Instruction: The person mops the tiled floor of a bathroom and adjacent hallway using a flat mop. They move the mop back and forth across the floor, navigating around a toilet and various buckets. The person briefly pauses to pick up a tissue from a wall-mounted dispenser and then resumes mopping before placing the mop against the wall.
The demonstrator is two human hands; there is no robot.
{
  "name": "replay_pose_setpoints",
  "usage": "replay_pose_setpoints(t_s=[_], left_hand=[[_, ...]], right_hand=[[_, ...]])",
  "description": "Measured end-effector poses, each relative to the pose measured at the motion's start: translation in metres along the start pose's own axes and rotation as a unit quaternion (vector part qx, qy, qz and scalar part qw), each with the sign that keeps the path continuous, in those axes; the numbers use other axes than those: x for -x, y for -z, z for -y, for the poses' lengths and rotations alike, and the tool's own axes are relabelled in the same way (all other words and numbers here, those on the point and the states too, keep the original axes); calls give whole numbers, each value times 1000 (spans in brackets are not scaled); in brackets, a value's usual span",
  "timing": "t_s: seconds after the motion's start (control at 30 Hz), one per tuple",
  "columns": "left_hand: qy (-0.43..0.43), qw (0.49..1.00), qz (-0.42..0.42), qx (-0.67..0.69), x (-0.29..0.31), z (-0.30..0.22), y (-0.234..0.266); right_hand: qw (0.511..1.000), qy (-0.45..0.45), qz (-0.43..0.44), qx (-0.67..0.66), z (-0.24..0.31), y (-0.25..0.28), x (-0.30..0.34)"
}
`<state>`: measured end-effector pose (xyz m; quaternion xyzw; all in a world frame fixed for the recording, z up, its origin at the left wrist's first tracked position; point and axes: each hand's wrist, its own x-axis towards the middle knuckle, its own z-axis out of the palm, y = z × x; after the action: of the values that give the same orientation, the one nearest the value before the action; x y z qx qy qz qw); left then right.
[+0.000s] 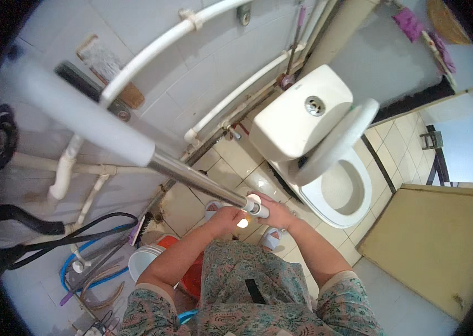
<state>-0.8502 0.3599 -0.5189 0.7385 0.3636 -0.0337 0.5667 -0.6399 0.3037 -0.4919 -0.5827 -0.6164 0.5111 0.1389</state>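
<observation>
A long pole (200,182) slants from the upper left to my hands in front of my body. Its upper part is a thick white tube and its lower part shiny metal, with a white collar at the hand end. My right hand (276,214) is closed about this white end. Closed against the other side of the end is my left hand (228,220), its fingers partly hidden. A small bright yellow-white spot shows just below, between the hands.
A white toilet (334,187) with its lid raised stands ahead to the right, beside a yellowish door (426,246). White pipes (247,84) run along the tiled wall. At left are a white bucket (142,260), a blue hose (67,263) and a purple-handled brush (137,231).
</observation>
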Motion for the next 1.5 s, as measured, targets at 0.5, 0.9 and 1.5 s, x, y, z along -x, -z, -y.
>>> replay_pose_setpoints(t_s=[0.5, 0.9, 1.5], left_hand=[[-108, 979, 122, -125, 3, -79, -52], [-168, 984, 45, -33, 0, -209, -40], [-66, 969, -17, 236, -11, -313, 125]], right_hand=[[973, 49, -214, -75, 61, 29, 151], [898, 71, -319, -294, 65, 78, 192], [816, -101, -435, -368, 43, 62, 239]])
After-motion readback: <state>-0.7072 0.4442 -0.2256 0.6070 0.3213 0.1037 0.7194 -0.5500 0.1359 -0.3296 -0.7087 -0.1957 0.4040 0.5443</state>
